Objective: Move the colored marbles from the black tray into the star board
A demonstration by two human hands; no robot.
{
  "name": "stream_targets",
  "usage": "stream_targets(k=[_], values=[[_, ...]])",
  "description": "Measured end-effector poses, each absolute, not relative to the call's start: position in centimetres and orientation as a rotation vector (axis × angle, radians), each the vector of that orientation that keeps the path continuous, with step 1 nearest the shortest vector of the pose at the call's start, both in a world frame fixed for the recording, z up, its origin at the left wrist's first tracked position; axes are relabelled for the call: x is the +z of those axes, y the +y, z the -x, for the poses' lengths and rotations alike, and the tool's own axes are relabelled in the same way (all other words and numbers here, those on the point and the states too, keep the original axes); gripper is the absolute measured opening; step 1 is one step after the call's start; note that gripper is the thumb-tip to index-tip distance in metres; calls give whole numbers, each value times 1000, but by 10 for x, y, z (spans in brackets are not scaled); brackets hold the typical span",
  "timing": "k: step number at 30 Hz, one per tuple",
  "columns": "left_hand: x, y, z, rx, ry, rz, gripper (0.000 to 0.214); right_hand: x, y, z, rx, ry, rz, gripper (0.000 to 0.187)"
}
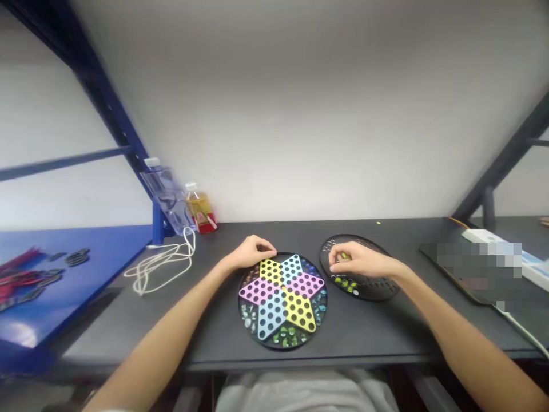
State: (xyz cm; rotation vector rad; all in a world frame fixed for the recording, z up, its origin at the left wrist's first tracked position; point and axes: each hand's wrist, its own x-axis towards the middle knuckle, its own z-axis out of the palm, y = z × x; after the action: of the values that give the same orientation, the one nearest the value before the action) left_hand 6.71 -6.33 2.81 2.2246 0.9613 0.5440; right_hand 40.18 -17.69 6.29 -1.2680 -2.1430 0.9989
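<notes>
A round Chinese checkers board (pixel 283 300) with a pink, yellow and blue star lies on the dark table, marbles sitting in its rim pockets. My left hand (pixel 253 252) rests curled on the board's far left edge. To the right lies a black round tray (pixel 377 286) holding yellow-green marbles (pixel 346 282). My right hand (pixel 358 260) is over that tray, fingers pinched around a yellow-green marble.
A coiled white cable (pixel 160 266), a clear water bottle (pixel 167 197) and a bottle of amber drink (pixel 200 210) stand at the back left. A dark flat board (pixel 454 272) and a white box (pixel 486 236) lie at right. A blue shelf (pixel 51 280) adjoins on the left.
</notes>
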Motion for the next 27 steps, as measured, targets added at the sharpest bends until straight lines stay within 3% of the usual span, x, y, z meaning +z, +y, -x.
stream_targets(k=[8,18,23,27], values=[[29,-63,-67,533,978,-2219,31,57,-193,-407,786,-2386,1351,32],[30,-65,-68,534,988,-2223,33,44,-207,-397,479,-2525,1490,22],[31,-65,-68,526,989,-2219,34,40,-197,-403,614,-2388,1468,24],[32,-65,-69,522,997,-2214,34,37,-181,-412,928,-1953,1410,34]])
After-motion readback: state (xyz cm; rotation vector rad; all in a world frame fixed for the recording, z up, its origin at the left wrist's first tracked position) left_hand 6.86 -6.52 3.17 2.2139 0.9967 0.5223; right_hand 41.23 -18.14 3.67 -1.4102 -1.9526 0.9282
